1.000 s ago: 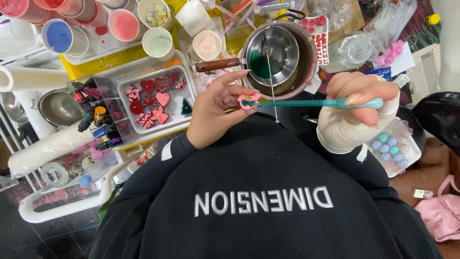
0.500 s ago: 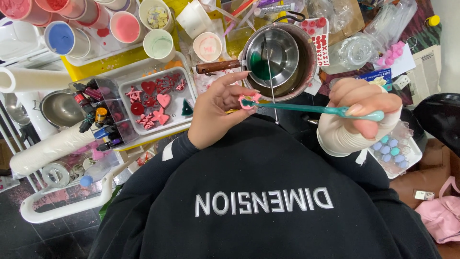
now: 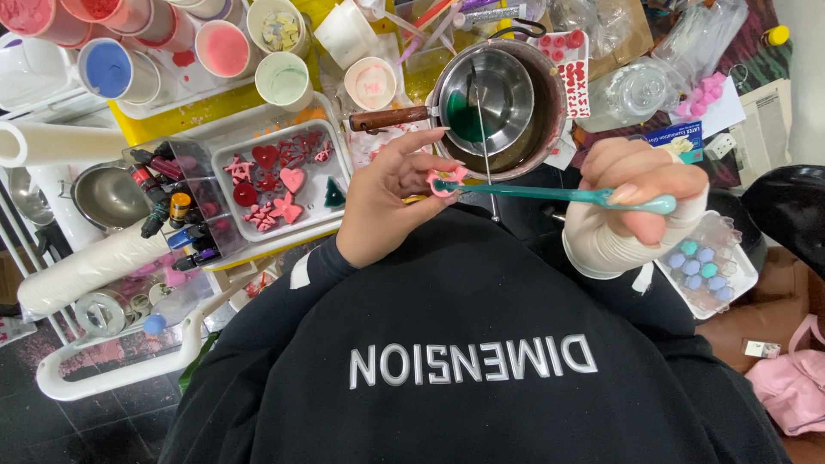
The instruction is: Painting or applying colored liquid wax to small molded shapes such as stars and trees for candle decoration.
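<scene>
Holding a small pink shape [image 3: 448,179] in its fingertips, the left hand [image 3: 391,193] sits in the middle of the head view, fingers curled narrow around that little piece. The right hand [image 3: 632,193] is closed around a long teal stick [image 3: 550,195]. It grips the stick near its far right end. The stick lies almost flat, running from right to left. Its thin tip touches the pink shape, so the pink shape is straight to the left of the right hand, at the other end of the stick. The left hand is the nearer one, since it already has the piece in its fingers.

Just above both hands sits a metal pot [image 3: 498,103] with a brown handle and some green liquid inside. To the left is a white tray [image 3: 279,180] with red and pink hearts and one dark green tree shape. Small dark bottles [image 3: 172,210] lie beside it. Round cups [image 3: 223,47] of pink, blue and pale green stand along the top on a yellow table [image 3: 185,116]. Near the right wrist is a clear box [image 3: 709,266] of blue and teal beads. A red and white packet [image 3: 571,73] leans by the pot, and a white card with a blue band [image 3: 696,129] lies further right. A pink bag [image 3: 786,387] sits in the bottom right corner.
</scene>
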